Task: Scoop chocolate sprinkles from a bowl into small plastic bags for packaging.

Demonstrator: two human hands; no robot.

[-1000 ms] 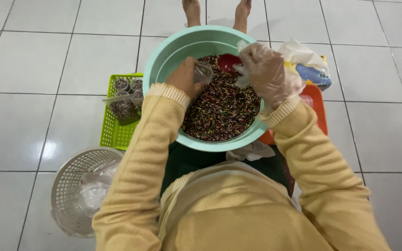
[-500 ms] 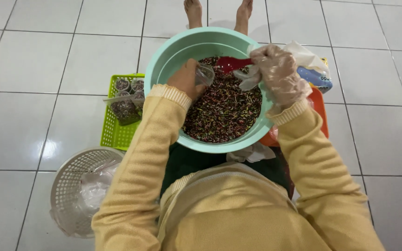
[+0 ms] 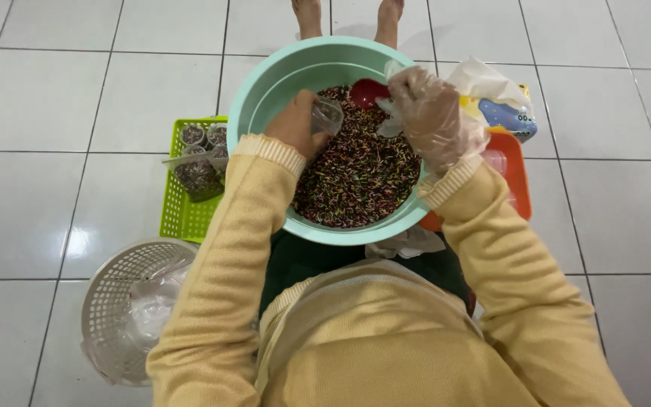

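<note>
Head view | left hand [image 3: 295, 124] curled tight around a small clear cup [image 3: 327, 117] over the sprinkles [image 3: 356, 173] in the mint basin [image 3: 265, 98] | gloved right hand [image 3: 427, 113] closed on a red scoop [image 3: 367, 92] at the basin's far side | green basket [image 3: 182, 211] of filled cups sat left of the basin | white basket [image 3: 114, 301] lay near it.

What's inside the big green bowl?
The mint-green bowl holds a heap of multicoloured sprinkles and a red scoop. The left hand and gloved right hand cover part of the heap; the bowl's bottom is hidden.
</note>
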